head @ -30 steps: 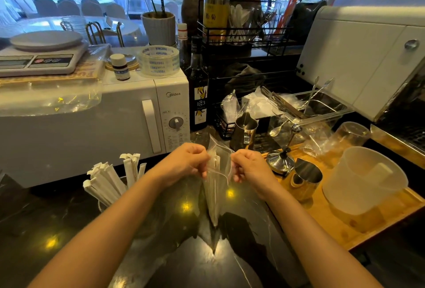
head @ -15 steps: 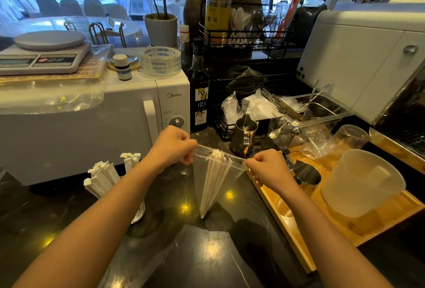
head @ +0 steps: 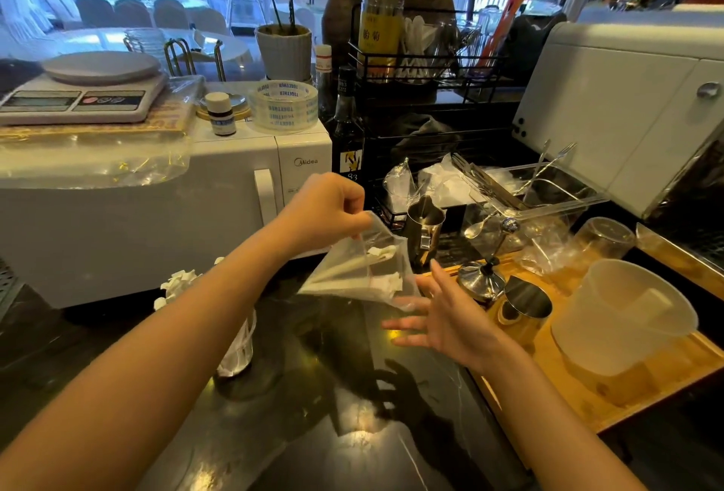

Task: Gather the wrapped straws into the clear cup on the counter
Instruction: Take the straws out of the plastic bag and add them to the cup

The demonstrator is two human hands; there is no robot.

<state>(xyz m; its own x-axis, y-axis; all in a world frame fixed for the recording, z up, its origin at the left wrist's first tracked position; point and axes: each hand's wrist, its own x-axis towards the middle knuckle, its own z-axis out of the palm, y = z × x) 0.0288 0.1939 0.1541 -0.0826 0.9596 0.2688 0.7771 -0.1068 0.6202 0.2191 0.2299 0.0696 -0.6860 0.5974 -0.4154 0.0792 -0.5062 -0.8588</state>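
My left hand [head: 327,208] pinches the top edge of a clear plastic bag [head: 382,245] and holds it tilted above the dark counter, mouth toward the right. Several white paper-wrapped straws [head: 352,267] lie inside the bag, their ends near the opening. My right hand [head: 442,318] is spread open, palm up, just beneath the bag's mouth, fingertips touching the plastic. Behind my left forearm stands the clear cup [head: 241,349] on the counter, with several wrapped straws [head: 178,281] sticking out of it; my arm hides its middle.
A white microwave [head: 156,224] stands at the back left. At the right, a wooden tray [head: 587,408] carries steel pitchers [head: 527,304], a steel lid with a knob [head: 480,281] and a translucent measuring jug [head: 623,314]. A dark bottle [head: 346,130] stands behind the bag.
My right hand let go of the bag and now lies open under its mouth. My left hand lifted and tipped the bag sideways, so the straws point toward the right hand.
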